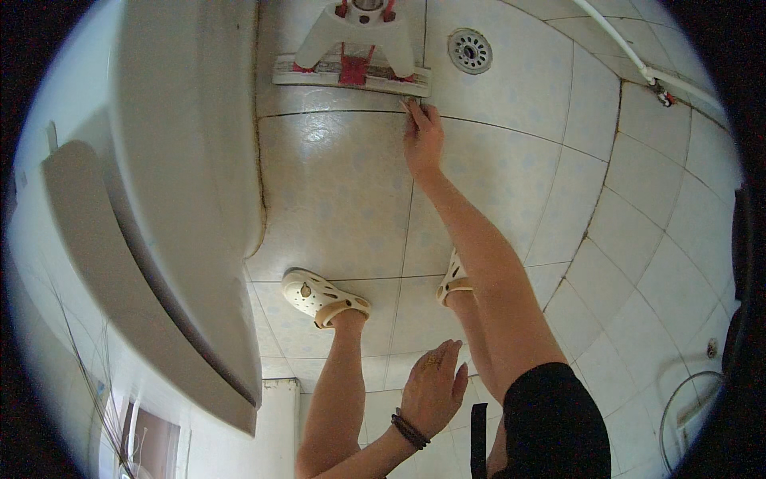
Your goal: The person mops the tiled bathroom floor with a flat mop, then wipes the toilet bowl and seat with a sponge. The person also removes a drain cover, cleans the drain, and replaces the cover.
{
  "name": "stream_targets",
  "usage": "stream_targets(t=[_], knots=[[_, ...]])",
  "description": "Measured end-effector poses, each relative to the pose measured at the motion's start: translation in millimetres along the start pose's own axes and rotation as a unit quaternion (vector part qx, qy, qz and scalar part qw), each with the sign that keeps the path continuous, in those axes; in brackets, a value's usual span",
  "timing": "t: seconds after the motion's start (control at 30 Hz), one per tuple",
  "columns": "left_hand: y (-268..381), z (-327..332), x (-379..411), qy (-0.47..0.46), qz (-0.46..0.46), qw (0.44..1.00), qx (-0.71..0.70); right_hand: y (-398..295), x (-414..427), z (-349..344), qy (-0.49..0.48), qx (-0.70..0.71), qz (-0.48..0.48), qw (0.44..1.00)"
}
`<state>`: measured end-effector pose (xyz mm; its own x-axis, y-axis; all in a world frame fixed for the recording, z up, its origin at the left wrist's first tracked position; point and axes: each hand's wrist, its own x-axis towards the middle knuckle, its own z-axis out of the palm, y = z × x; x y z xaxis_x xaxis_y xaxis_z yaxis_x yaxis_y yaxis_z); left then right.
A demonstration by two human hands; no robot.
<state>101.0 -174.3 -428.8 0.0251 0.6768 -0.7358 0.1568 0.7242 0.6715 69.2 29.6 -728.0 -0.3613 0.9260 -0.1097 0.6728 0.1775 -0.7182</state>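
Observation:
My right hand reaches down to the tiled floor, fingertips close to the front edge of a flat mop head. Its thumb and fingers are pinched together around a small thin pale thing, too small to name. The mop's white plastic frame with red clips stands on the flat head, partly cut off by the top of the view. My left hand, with dark bands at the wrist, hovers above my legs. Its fingers are apart, and it holds nothing that shows.
A round metal floor drain lies right of the mop. A large smooth white fixture rises at the left. At the right, a tiled wall carries a white pipe and, lower, a hose. My feet wear cream perforated clogs.

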Motion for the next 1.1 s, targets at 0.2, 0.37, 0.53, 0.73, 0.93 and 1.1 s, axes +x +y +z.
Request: stream_targets(t=[0.2,0.37,0.53,0.73,0.93,1.1], knots=[[-4,-2,1,0.031,0.031,0.999,0.004,9,-68,36,-0.245,0.035,-0.087,0.965],[0,-2,2,0.023,0.023,0.999,0.004,36,-132,-13,-0.441,-0.09,-0.225,0.864],[1,1,-2,0.0,0.011,1.0,-0.021,53,-88,-40,-0.158,-0.094,-0.099,0.978],[1,0,-3,-0.016,-0.003,1.0,-0.022,23,-127,-7,-0.078,-0.04,0.036,0.995],[-1,-1,-6,0.003,0.012,0.999,0.03,17,-197,8,-0.285,-0.087,-0.185,0.937],[1,12,-10,0.011,0.053,0.994,0.099,26,-170,-14,-0.344,-0.121,-0.154,0.918]])
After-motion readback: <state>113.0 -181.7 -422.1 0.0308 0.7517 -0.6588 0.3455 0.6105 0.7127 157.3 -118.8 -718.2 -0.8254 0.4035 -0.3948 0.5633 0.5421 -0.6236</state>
